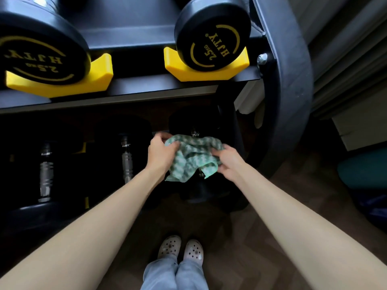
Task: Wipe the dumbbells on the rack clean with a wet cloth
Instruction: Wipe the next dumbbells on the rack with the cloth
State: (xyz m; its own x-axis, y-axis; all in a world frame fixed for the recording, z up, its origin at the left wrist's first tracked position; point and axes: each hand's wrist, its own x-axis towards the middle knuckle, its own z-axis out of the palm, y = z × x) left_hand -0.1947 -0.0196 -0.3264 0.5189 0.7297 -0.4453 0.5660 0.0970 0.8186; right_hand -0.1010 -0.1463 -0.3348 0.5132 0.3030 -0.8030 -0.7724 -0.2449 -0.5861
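A green-and-white patterned cloth [193, 156] is bunched over the handle of the rightmost dumbbell [201, 191] on the dark lower shelf of the rack. My left hand [160, 152] grips the cloth's left edge, and my right hand [228, 162] grips its right side. Most of that dumbbell's handle is hidden under the cloth. Two more lower-shelf dumbbells show their metal handles [127, 158] [46, 170] to the left. On the upper shelf [129, 88] two black 2.5 kg dumbbells [212, 36] [39, 53] lie in yellow cradles [173, 66].
The rack's thick black side frame [287, 97] curves down on the right, close to my right hand. Beyond it stand grey curtains [351, 49] and a teal object [362, 170]. My feet in light clogs [181, 249] stand on the wooden floor in front of the rack.
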